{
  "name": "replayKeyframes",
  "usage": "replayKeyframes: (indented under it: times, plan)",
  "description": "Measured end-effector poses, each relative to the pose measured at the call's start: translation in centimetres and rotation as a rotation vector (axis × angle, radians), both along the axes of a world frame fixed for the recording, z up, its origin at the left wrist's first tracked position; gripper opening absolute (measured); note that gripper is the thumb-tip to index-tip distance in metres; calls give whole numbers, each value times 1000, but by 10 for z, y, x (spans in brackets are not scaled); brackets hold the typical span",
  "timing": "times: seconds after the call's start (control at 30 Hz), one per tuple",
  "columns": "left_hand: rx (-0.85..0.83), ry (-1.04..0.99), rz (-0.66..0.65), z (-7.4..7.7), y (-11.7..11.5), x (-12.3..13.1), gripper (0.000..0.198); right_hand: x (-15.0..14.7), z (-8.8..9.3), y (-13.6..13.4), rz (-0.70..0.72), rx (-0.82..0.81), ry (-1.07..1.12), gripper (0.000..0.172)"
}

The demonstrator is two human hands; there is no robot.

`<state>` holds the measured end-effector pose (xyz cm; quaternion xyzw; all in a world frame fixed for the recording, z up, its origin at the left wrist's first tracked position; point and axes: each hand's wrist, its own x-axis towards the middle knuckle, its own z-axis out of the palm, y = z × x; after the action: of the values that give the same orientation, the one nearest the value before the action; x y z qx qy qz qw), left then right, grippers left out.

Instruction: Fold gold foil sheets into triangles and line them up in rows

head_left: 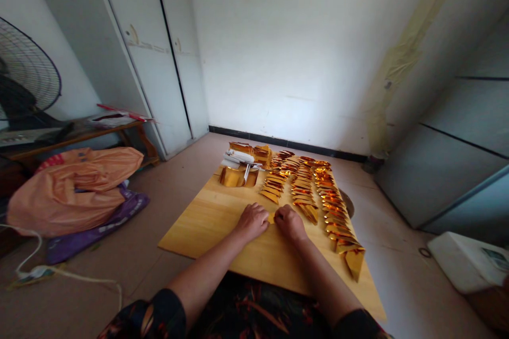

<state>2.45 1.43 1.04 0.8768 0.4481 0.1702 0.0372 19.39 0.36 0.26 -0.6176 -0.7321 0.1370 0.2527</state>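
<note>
My left hand (253, 220) and my right hand (291, 222) are close together above the wooden board (199, 217). A small piece of gold foil paper (272, 217) shows between them, and both hands are closed on its ends; the fingers cover most of it. Just beyond my hands, folded gold foil pieces stand overlapped in a left row (272, 188), a middle row (304, 190) and a long right row (332, 206). Flat gold foil sheets (230, 177) lie at the board's far left, beside a white paper bundle (239, 157).
Left on the floor are an orange plastic bag (75, 190) and a purple bag (99, 228), with a white cable (87, 279) nearby. A fan (27, 69) stands on a low wooden shelf (79, 141). At right sits a white box (465, 262).
</note>
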Motion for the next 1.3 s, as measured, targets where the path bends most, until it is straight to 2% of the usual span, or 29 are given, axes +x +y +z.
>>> replayKeyframes:
  times: [0.2,0.5,0.83,1.3]
  plan:
    - [-39,91,-118,5,5,1,18,8,4,-4,63,-13,-78,22]
    - [-67,143,-163,11,8,1,26,10,5,-3,117,-9,-236,26]
    - [-137,212,-132,24,8,11,23,17,12,-4,157,-20,-265,25]
    - [-101,206,-127,25,4,14,24,32,6,-31,214,27,-372,24]
